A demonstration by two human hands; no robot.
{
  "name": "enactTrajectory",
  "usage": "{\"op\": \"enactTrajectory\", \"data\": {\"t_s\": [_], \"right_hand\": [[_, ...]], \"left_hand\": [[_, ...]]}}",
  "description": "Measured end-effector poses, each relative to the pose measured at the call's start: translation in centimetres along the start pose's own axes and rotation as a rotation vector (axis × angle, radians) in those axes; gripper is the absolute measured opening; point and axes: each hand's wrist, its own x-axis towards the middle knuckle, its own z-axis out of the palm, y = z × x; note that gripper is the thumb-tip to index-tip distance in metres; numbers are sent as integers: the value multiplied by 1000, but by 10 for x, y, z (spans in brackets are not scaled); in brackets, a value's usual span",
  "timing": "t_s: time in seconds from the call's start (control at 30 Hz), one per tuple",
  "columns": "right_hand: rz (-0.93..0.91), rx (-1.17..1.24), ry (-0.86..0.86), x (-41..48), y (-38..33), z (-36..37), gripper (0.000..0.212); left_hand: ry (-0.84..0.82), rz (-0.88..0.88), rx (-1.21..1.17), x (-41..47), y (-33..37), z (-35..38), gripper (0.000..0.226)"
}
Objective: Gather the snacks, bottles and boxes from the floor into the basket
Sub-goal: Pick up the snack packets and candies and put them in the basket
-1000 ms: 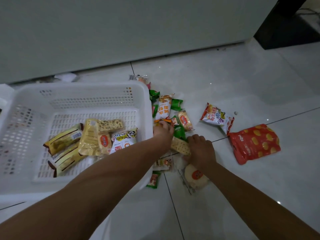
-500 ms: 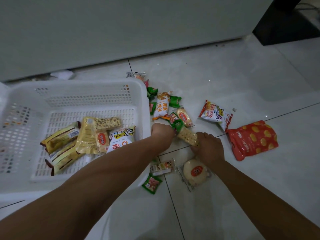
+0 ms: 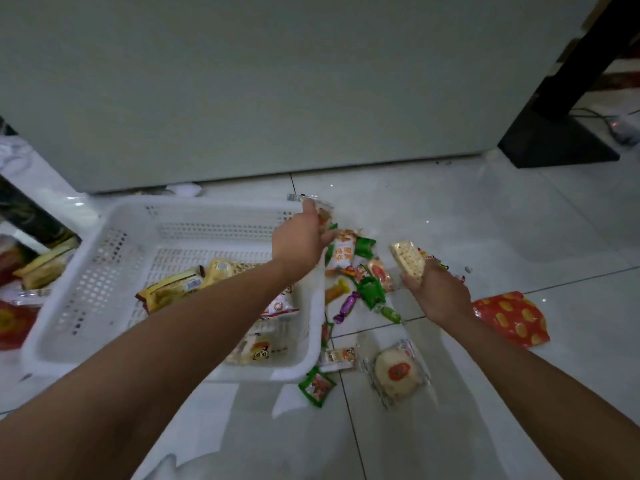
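While in the right hand [image 3: 438, 296], pale dimpled cracker [image 3: 408, 259].

Dim, greenish indoor light | small glints on glossy floor [image 3: 450, 209] | slight motion blur | wide-angle bending at edges

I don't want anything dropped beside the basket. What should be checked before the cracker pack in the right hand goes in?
1. Grip on the pale rectangular cracker pack: ok, the right hand holds it off the floor.
2. Room in the white perforated plastic basket: ok, bare bottom shows on its left.
3. Way to the basket: not ok, the left hand hangs over its right rim.
4. Left hand's load: cannot tell.
5. Floor cleared: not ok, the red bag with yellow ovals and the round white bun in clear wrap lie there.
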Motion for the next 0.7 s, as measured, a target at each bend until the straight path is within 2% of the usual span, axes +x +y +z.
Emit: {"op": "enactTrajectory", "data": {"t_s": [0.13, 0.23, 0.3, 0.37, 0.47, 0.6, 0.7], "right_hand": [[-233, -107, 36, 11, -59, -43, 49], [-420, -126, 43, 11, -114, -58, 52], [-493, -115, -58, 9, -147, -56, 73], [-516, -94, -202, 6, -167, -49, 91], [-514, -56, -252, 13, -163, -54, 89], [-583, -262, -162, 28, -128, -94, 80], [-604, -378, -167, 32, -113, -146, 93]], "left_hand": [[21, -298, 10, 0, -64, -46, 48], [-69, -397, 31, -2, -103, -71, 46], [-211, -407, 148, -4, -121, -78, 31], [-316, -415, 276, -5, -134, -80, 37], [-240, -489, 336, 2, -147, -87, 63], [-189, -508, 421, 13, -142, -118, 70], [-199, -490, 430, 16, -126, -151, 71]]}}
